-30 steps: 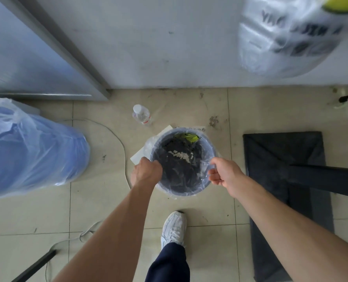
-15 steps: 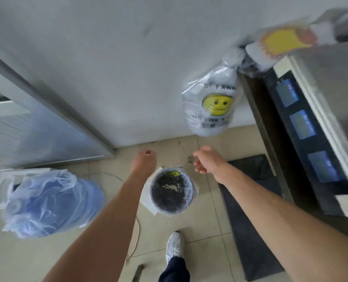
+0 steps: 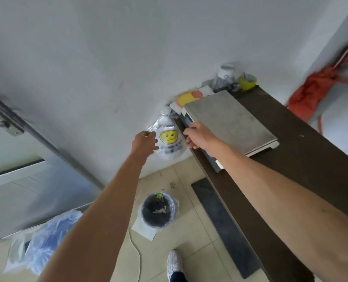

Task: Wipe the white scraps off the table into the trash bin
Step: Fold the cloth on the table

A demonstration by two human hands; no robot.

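Note:
The trash bin [image 3: 148,208], round and lined with a clear plastic bag, stands on the tiled floor beside the dark brown table [image 3: 311,163]; its dark contents have white scraps [image 3: 160,211] on top. Both my arms are raised well above it. My left hand [image 3: 145,141] hangs in the air with its fingers curled and nothing in it, in front of a hanging smiley-face bag [image 3: 170,147]. My right hand [image 3: 199,138] is at the table's near-left edge, against the front of a grey scale [image 3: 230,123], thumb and fingers apart. No scraps show on the tabletop.
A yellow tape roll [image 3: 247,82] and a white container [image 3: 226,74] stand at the table's far end. An orange cord [image 3: 311,94] hangs by the wall. On the floor lie a blue plastic bag [image 3: 47,241], a white cable [image 3: 135,251] and a dark mat [image 3: 224,224]. My shoe [image 3: 174,263] is below the bin.
Both hands let go of the bin's rim and rose from floor level to table height. The view lifted with them, bringing the tabletop and scale into sight.

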